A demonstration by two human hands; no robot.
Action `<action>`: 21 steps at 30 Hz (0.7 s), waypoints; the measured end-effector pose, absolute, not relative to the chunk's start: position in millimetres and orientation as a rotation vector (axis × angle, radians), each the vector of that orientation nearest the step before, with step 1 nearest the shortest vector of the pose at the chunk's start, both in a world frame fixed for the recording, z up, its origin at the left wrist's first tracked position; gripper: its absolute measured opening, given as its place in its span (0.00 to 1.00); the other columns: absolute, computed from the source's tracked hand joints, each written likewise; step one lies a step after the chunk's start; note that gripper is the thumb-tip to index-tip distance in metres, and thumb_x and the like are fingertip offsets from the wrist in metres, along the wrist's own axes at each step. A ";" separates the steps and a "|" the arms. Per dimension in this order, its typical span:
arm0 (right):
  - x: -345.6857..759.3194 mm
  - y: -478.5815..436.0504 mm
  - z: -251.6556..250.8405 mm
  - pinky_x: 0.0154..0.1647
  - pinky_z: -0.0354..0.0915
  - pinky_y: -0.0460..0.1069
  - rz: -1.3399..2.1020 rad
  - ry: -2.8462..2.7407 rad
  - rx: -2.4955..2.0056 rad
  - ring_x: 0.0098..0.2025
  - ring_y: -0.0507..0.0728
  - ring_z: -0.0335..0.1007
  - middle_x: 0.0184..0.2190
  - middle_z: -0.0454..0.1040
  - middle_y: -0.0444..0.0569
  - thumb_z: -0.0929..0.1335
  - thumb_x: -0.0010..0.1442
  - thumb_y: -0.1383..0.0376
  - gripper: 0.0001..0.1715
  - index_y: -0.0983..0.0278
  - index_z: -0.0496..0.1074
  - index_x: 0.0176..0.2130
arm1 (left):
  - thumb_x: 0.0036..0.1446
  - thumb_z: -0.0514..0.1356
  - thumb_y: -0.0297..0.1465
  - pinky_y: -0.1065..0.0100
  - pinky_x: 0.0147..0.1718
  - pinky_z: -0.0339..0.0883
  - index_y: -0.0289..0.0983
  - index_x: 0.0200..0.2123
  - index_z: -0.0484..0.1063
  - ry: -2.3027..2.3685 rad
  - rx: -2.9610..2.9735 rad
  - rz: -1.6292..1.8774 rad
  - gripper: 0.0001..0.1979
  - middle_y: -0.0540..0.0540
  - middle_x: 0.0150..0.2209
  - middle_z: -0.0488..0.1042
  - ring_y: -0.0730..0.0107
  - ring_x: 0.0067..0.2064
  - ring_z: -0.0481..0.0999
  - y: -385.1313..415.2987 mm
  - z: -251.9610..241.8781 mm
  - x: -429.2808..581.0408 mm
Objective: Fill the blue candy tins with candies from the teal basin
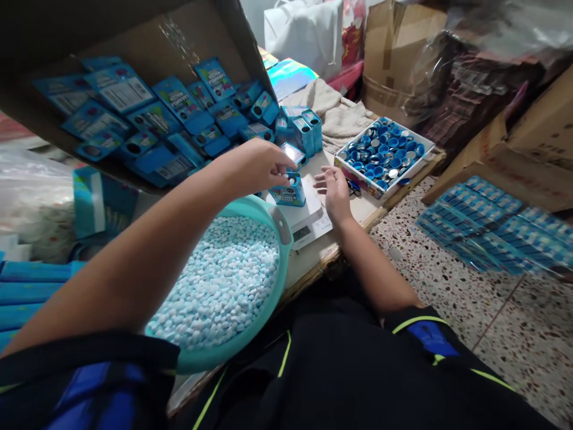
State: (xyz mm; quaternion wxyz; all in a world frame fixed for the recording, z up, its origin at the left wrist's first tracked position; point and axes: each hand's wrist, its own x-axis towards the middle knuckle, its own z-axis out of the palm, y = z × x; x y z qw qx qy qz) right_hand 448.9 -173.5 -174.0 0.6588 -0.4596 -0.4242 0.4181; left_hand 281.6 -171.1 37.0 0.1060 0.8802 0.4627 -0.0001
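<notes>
Speckled terrazzo flooring (452,286) lies to the right of a pale wooden table (353,209), with brown cardboard cartons (394,54) and clear plastic sheeting beyond it. Blue printed blister sheets (483,224) lie on a carton flap above the floor, while flat blue printed cards (152,113) fill a tilted brown cardboard lid (134,42) at the upper left.

The person's left hand (259,167) hangs over a small blue rectangular tin (287,191), which stands on a white digital kitchen scale (308,218) near the tabletop's front edge. Its fingers curl downward at the tin's top, with the thumb and forefinger close together, perhaps pinching a tiny pale piece; the blur leaves that uncertain. The right hand (335,194) lies open just beside the scale, palm up, its fingers (324,182) loosely spread and holding nothing.

A round teal plastic basin (280,224) heaped with pale blue-and-white oval mints (219,280) sits in front of the scale. Upright blue tins (304,131) stand toward the table's far edge, next to a white cardboard tray (358,182) full of round blue-and-silver lids (385,152).
</notes>
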 end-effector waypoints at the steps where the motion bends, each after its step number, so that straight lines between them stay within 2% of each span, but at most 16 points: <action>1: 448.5 -173.8 -173.2 0.37 0.73 0.54 0.954 -0.959 -1.038 0.35 0.56 0.78 0.39 0.79 0.48 0.64 0.61 0.27 0.39 0.55 0.69 0.48 | 0.61 0.67 0.36 0.65 0.47 0.72 0.38 0.59 0.82 1.326 2.583 -0.019 0.23 0.44 0.44 0.84 0.66 0.41 0.80 -169.8 35.3 281.3; 3: 448.4 -174.7 -171.5 0.36 0.73 0.54 0.972 -0.954 -1.030 0.35 0.56 0.78 0.39 0.80 0.48 0.65 0.60 0.27 0.39 0.56 0.70 0.48 | 0.60 0.68 0.38 0.65 0.47 0.72 0.38 0.67 0.75 1.289 2.560 0.002 0.33 0.41 0.51 0.83 0.63 0.45 0.83 -172.3 35.8 278.5; 5: 449.0 -175.3 -170.7 0.36 0.73 0.54 0.982 -0.940 -1.025 0.35 0.56 0.78 0.38 0.80 0.47 0.66 0.60 0.29 0.37 0.55 0.70 0.48 | 0.60 0.69 0.38 0.64 0.47 0.73 0.40 0.70 0.71 1.295 2.540 0.104 0.35 0.40 0.57 0.80 0.63 0.46 0.83 -184.8 41.0 271.8; 8: 450.4 -175.6 -172.1 0.36 0.73 0.54 0.985 -0.934 -1.030 0.35 0.56 0.78 0.39 0.80 0.47 0.66 0.63 0.32 0.34 0.55 0.69 0.48 | 0.67 0.63 0.37 0.64 0.50 0.73 0.41 0.71 0.69 1.334 2.560 0.261 0.31 0.39 0.62 0.76 0.65 0.47 0.82 -221.2 50.4 251.3; 12: 453.4 -175.6 -175.7 0.38 0.75 0.54 0.998 -0.990 -1.039 0.38 0.56 0.79 0.41 0.80 0.48 0.65 0.66 0.36 0.29 0.54 0.68 0.50 | 0.73 0.56 0.41 0.61 0.52 0.72 0.42 0.68 0.70 1.580 2.551 0.314 0.24 0.40 0.61 0.76 0.63 0.51 0.80 -271.8 41.8 210.3; 16: 458.0 -175.8 -178.4 0.42 0.76 0.54 1.021 -1.041 -1.050 0.40 0.56 0.80 0.43 0.81 0.47 0.66 0.67 0.40 0.25 0.53 0.69 0.52 | 0.74 0.52 0.43 0.58 0.50 0.71 0.40 0.61 0.75 1.725 2.326 -0.056 0.21 0.38 0.59 0.78 0.57 0.50 0.80 -284.9 1.5 181.5; 19: 461.3 -176.1 -180.7 0.42 0.76 0.54 1.022 -1.091 -1.060 0.41 0.56 0.80 0.43 0.80 0.47 0.66 0.68 0.42 0.23 0.53 0.69 0.53 | 0.71 0.53 0.39 0.54 0.55 0.70 0.36 0.60 0.74 1.611 2.213 -0.383 0.22 0.34 0.60 0.76 0.50 0.56 0.78 -276.5 -26.5 178.4; 21: 463.3 -176.1 -182.4 0.42 0.76 0.54 1.007 -1.117 -1.064 0.41 0.56 0.80 0.43 0.79 0.47 0.66 0.68 0.43 0.23 0.53 0.69 0.53 | 0.69 0.53 0.36 0.52 0.56 0.69 0.32 0.59 0.75 1.563 2.216 -0.479 0.22 0.31 0.59 0.76 0.47 0.57 0.77 -270.8 -35.5 181.7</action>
